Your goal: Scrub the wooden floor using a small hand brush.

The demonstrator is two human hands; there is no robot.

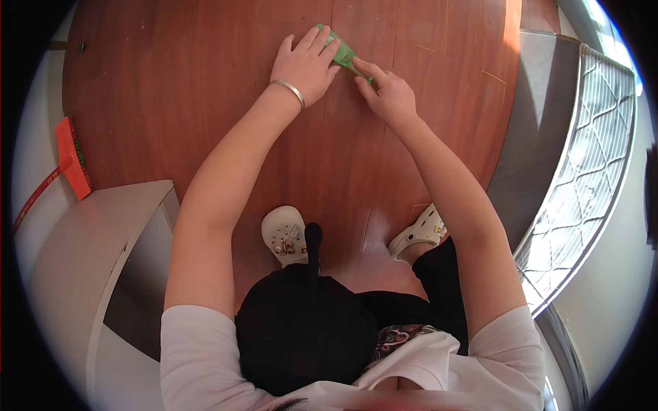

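A flat green plastic item (345, 53), patterned with small dots and narrowing towards its lower right, is at or just above the wood-look floor (226, 77); its exact kind is unclear. My left hand (307, 67), with a silver bangle at the wrist, lies over its upper left part, fingers spread. At the narrow end, my right hand (385, 91) holds the item between thumb and index finger. What is under my left palm is hidden. Both arms reach forward over the floor.
My two cream clogs (285, 234) rest on the floor below the hands. To the left, an orange-red broom head (73, 158) stands beside a pale cabinet (118, 205) with an open compartment. A dark grey strip and a metal rack (591, 138) run along the right.
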